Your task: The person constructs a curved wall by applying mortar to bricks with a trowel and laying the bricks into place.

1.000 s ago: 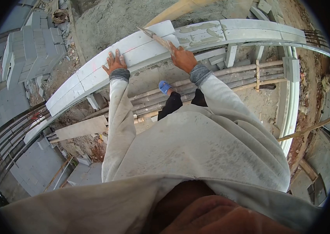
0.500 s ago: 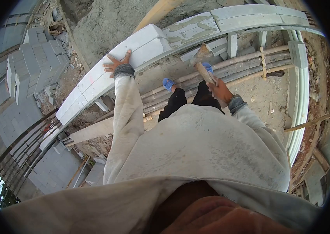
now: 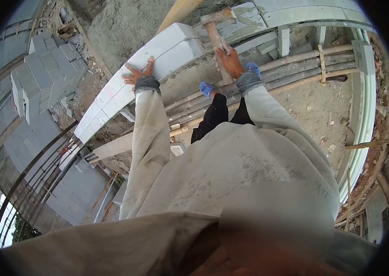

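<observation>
My left hand [image 3: 140, 74] lies with spread fingers on top of a white block [image 3: 172, 45] in the curved wall. In my right hand [image 3: 231, 62] is a mallet [image 3: 218, 17], gripped partway along its wooden handle. The mallet's head is raised over the mortar-smeared blocks [image 3: 248, 23], just beyond the white block's end. More white blocks [image 3: 94, 114] continue the row toward the lower left.
Bamboo poles [image 3: 291, 66] run beneath my feet in blue sandals [image 3: 206, 88]. A stack of grey blocks [image 3: 42, 76] stands at the left, above thin bars [image 3: 38, 170]. Pale pipes [image 3: 367, 124] rise at the right. Grey sand [image 3: 125, 27] lies beyond the wall.
My right hand has swung the mallet forward and left, from near my legs to over the wall. My left hand stays on the white block.
</observation>
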Tool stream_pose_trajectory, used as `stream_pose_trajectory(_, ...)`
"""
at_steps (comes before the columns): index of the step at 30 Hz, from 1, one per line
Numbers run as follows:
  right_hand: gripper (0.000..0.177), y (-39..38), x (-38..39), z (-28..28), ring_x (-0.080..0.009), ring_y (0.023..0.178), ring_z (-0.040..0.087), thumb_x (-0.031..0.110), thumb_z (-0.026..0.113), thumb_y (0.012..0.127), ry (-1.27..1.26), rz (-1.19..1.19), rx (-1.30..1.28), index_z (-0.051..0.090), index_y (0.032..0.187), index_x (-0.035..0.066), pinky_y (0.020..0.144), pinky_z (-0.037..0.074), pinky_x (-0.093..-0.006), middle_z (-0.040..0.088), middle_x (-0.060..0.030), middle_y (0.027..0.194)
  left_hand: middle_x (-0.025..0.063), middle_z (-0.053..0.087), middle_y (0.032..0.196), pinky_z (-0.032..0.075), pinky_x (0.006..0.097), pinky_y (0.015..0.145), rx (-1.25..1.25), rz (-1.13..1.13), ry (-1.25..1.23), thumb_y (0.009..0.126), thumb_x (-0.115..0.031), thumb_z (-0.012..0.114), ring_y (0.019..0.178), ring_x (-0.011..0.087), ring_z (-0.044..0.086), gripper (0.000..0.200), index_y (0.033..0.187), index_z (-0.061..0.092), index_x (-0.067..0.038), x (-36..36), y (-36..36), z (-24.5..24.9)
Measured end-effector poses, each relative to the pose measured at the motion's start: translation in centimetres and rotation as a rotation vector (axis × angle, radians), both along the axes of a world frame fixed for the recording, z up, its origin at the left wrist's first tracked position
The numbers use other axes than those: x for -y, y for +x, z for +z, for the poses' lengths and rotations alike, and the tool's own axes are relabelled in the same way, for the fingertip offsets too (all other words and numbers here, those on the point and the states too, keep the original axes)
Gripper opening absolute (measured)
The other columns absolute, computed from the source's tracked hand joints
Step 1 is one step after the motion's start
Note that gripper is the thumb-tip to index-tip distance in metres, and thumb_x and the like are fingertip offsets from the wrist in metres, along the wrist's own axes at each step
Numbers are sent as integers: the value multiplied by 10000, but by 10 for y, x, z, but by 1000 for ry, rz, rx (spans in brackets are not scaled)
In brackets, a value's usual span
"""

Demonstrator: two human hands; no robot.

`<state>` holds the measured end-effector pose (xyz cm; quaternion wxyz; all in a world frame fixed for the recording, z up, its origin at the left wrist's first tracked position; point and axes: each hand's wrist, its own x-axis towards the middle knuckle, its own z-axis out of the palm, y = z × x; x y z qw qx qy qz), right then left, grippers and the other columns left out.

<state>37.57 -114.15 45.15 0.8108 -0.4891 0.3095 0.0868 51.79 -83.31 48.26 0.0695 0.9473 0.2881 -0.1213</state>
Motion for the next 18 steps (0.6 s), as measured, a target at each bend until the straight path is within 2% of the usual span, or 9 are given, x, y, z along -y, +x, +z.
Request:
stream_pose_trajectory(3,557,2,-7,0,-153,487,562,273,610,935,26,-181,26,427,1348,-55,414,475,-298,621,-109,745,268,-37,1567,144,738,1057,-5,-2,7,450,-899,659,1453,448,-26,1376,1540,61,-309,0,-3,2)
stream_pose_trajectory(6,490,1,-14,0,-150,488,567,271,611,935,-46,172,-71,470,1276,-51,415,481,-295,617,-104,738,269,-31,1567,152,732,1059,-26,-4,23,454,-901,654,1453,447,-22,1372,1540,60,-308,1,-4,1)
stream_pose_trajectory(9,451,-9,1,12,-140,492,562,276,610,934,-38,135,-38,487,1248,-23,422,476,-291,608,-85,723,272,-40,1566,155,725,1064,-27,-9,24,456,-900,654,1453,448,-24,1372,1540,57,-307,-1,2,-4)
stream_pose_trajectory(12,420,-55,18,30,-131,495,558,281,612,932,-56,90,-124,503,1236,12,427,472,-279,596,-65,713,278,-54,1562,157,721,1067,-48,-2,23,454,-905,648,1450,454,-29,1377,1541,54,-303,3,-1,5)
stream_pose_trajectory(14,406,-103,42,54,-109,496,535,308,600,936,-156,210,-157,504,1219,33,431,460,-265,574,-37,717,281,-59,1560,156,719,1068,-71,6,5,452,-908,645,1449,458,-33,1382,1542,49,-302,10,-3,16)
stream_pose_trajectory(15,379,-129,53,63,-114,488,541,251,601,934,-207,282,-228,512,1221,21,412,451,-269,558,-33,679,287,-58,1558,140,718,1070,-68,7,-11,462,-928,612,1446,465,-39,1371,1542,41,-305,13,-5,21)
stream_pose_trajectory(16,414,-157,62,70,-109,486,537,236,604,924,-223,344,-259,501,1252,7,403,441,-267,551,-30,673,291,-59,1557,132,718,1070,-53,-9,-9,460,-937,597,1446,466,-40,1371,1543,43,-304,13,-7,18)
stream_pose_trajectory(17,514,-178,70,86,-105,484,530,195,604,901,-300,448,-306,454,1355,5,427,442,-260,577,-41,698,294,-60,1556,124,718,1071,-39,-24,-4,457,-947,583,1445,467,-42,1372,1543,46,-303,11,-7,14)
stream_pose_trajectory(18,561,-199,75,97,-141,515,574,162,596,885,-373,547,-263,419,1392,1,477,475,-288,619,-77,739,297,-60,1555,116,718,1071,-26,-40,2,455,-957,569,1445,468,-44,1373,1544,48,-302,8,-10,13)
